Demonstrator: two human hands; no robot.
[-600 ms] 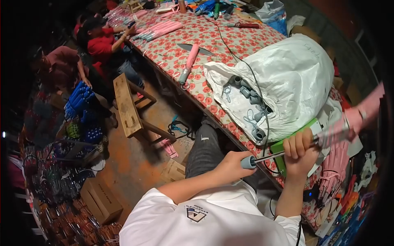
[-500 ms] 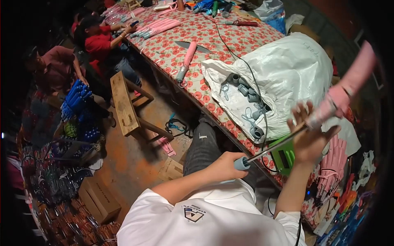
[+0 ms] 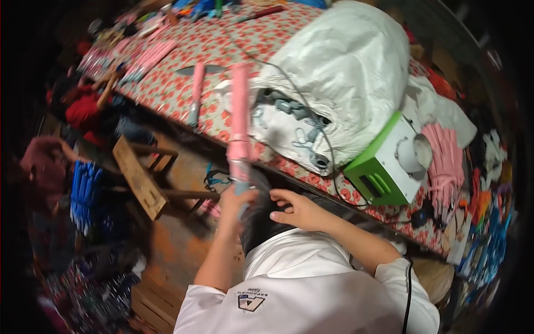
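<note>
A folded pink umbrella (image 3: 239, 111) points up and away in front of me. My left hand (image 3: 236, 203) is wrapped round its grey handle, which shows partly between the fingers. No long bare shaft shows between handle and canopy. Just to the right, my right hand (image 3: 297, 210) is empty, its fingers apart and slightly bent, not touching the umbrella. Beyond it, on the flowered tablecloth (image 3: 167, 92), lie a second pink umbrella (image 3: 197, 92) and a dark flat blade-shaped piece (image 3: 192, 70). A white sack (image 3: 345, 61) lies with its mouth toward me, showing several grey handles (image 3: 289, 106) with loops.
A green and white machine (image 3: 384, 167) stands at the table's right, beside bundled pink umbrellas (image 3: 444, 167). A dark cable (image 3: 297, 92) crosses the sack. A wooden bench (image 3: 142, 181) stands left. Near it, people sit, with blue bundled umbrellas (image 3: 86, 195). A cardboard box (image 3: 153, 306) is lower left.
The umbrella has swung from right to left and upright, and its bare shaft no longer shows. My right hand has left the canopy and come down near my left hand. The view has shifted.
</note>
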